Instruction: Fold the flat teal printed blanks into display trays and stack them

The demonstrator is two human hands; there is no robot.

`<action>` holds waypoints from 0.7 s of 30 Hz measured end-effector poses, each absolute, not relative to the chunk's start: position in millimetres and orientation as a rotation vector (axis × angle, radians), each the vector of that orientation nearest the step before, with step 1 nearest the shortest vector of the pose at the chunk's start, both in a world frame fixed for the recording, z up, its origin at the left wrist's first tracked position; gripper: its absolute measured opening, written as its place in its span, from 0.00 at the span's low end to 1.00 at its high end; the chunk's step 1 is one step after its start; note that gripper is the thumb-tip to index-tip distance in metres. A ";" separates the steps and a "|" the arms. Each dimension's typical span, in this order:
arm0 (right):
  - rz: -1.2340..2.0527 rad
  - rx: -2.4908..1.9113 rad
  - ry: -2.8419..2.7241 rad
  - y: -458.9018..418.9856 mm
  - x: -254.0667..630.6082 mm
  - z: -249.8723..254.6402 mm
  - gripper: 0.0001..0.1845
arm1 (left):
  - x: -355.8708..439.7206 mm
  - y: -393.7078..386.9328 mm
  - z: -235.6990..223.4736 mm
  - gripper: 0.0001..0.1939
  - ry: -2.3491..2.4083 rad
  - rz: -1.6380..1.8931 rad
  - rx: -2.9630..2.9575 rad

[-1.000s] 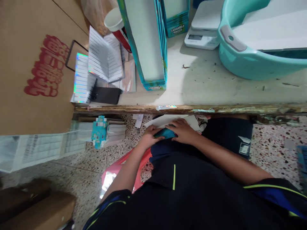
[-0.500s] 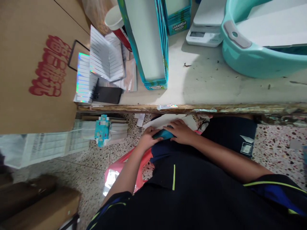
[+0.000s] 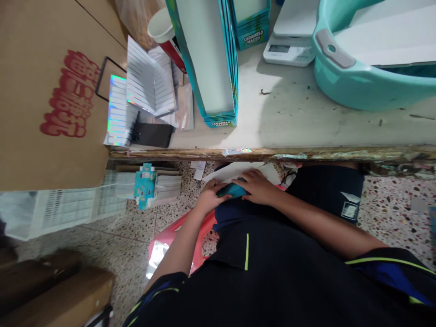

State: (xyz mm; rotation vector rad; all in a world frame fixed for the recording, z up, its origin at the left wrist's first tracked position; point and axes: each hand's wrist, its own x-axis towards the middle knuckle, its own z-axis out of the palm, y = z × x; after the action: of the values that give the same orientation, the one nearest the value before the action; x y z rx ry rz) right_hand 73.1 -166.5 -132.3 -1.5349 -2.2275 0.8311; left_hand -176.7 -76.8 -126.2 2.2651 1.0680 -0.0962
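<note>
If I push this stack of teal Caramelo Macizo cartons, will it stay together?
Probably not: the stack shows many thin separate layers, so they may slide apart. Flat card likely feels light and fairly stiff.

Glossy teal card (image 3: 232, 190), smooth plastic basin (image 3: 354, 88), matt cardboard (image 3: 51, 163), rough terrazzo (image 3: 398, 218)

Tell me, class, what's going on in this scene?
A person holds a small teal piece between the left hand and right hand, down at their lap, over a white sheet. On the worktop ahead stand teal Caramelo Macizo boxes, a white scale and a turquoise tub.
</note>
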 end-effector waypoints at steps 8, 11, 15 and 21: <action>0.840 -1.538 -2.234 -166.6 71.4 -131.4 0.41 | -177.1 -74.4 -122.9 0.26 1.047 -0.116 2.266; 0.824 -1.526 -2.234 -165.9 71.6 -131.5 0.41 | -177.3 -74.1 -123.5 0.26 1.045 -0.111 2.271; 0.842 -1.510 -2.228 -164.4 71.8 -133.2 0.39 | -175.7 -74.2 -122.7 0.24 1.028 -0.135 2.281; 0.836 -1.514 -2.226 -163.4 71.3 -132.7 0.35 | -174.4 -74.0 -120.6 0.23 1.012 -0.164 2.298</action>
State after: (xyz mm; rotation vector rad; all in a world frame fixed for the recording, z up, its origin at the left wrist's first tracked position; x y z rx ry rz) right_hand 71.3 -163.4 -132.7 -1.5136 -2.2263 0.8356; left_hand -174.4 -74.0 -120.6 2.2980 1.0115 -0.1641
